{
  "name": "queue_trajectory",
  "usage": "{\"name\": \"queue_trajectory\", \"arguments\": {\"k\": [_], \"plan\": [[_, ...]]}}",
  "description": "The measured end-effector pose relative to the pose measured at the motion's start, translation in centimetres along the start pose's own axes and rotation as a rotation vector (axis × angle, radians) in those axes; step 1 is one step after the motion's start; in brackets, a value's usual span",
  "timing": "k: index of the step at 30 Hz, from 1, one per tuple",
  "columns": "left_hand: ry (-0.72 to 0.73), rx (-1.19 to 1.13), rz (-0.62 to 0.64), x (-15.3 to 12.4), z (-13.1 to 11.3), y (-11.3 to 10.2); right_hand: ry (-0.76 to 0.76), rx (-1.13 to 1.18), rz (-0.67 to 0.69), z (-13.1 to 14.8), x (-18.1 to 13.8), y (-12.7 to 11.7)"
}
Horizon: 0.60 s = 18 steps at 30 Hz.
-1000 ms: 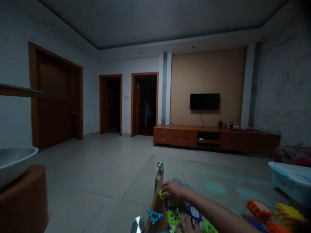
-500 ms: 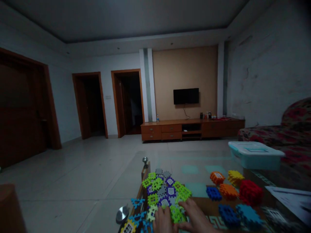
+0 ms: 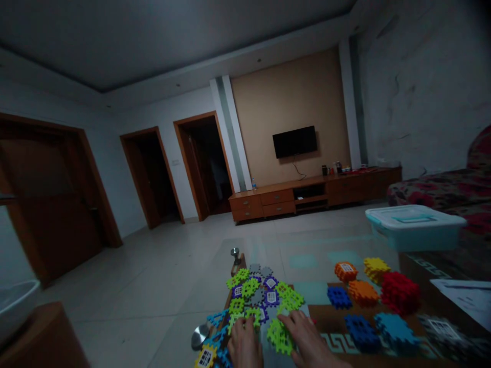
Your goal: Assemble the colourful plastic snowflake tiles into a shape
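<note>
Green, purple and grey plastic puzzle tiles (image 3: 261, 299) lie meshed into a flat patch at the near left corner of the glass desk (image 3: 307, 255), low in the view at about 6 o'clock. Both hands rest on the patch's near edge. The left hand (image 3: 245, 345) lies flat with fingers spread, its tips on a green tile, clasping nothing. The right hand (image 3: 307, 337), just beside it at 3 o'clock, also lies loosely spread, its fingertips touching a bright green tile (image 3: 280, 335); I cannot tell whether that tile is pinched or merely pressed.

At 8 o'clock of the left hand lie loose blue tiles (image 3: 217, 319) and a yellow tile (image 3: 205, 358), near a round metal desk fitting (image 3: 199, 336). A second metal knob (image 3: 235, 252) stands at 12 o'clock of the patch.

At 3 o'clock of the patch, well apart, sit assembled cubes: orange cubes (image 3: 355, 281), a yellow cube (image 3: 376, 267), a red cube (image 3: 399, 291) and blue cubes (image 3: 368, 324). Beyond them, at 1 o'clock, stands a pale blue lidded bin (image 3: 416, 227), and a white paper (image 3: 466, 296) lies at the far right.

Farther off, a floral sofa (image 3: 437, 189) sits at the right, a wooden TV cabinet (image 3: 307, 194) lines the tan wall under a black television (image 3: 294, 141), and dark doorways (image 3: 199, 163) open at 10 o'clock.
</note>
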<state>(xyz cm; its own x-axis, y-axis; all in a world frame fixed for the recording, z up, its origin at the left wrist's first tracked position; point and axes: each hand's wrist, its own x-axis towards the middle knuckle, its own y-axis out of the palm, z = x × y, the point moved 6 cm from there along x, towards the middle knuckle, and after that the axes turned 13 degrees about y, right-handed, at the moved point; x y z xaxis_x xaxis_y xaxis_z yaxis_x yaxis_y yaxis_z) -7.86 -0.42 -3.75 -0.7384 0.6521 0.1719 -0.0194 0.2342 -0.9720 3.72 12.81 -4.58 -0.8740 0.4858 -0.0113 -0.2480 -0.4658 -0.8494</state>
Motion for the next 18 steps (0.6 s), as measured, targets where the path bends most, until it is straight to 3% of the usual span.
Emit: {"name": "queue_trajectory", "arguments": {"k": [4,12,18], "plan": [[-0.011,0.056,-0.072,0.7,-0.9,-0.5,-0.011,0.053,0.005,-0.6,0.0,-0.1],[0.029,0.098,-0.100,1.2,-2.4,-1.5,0.049,0.269,-0.035,-3.0,-0.1,-0.9],[0.114,0.019,-0.039,0.6,-3.0,-1.1,0.033,0.420,0.185,-2.4,-0.8,-0.8]]}}
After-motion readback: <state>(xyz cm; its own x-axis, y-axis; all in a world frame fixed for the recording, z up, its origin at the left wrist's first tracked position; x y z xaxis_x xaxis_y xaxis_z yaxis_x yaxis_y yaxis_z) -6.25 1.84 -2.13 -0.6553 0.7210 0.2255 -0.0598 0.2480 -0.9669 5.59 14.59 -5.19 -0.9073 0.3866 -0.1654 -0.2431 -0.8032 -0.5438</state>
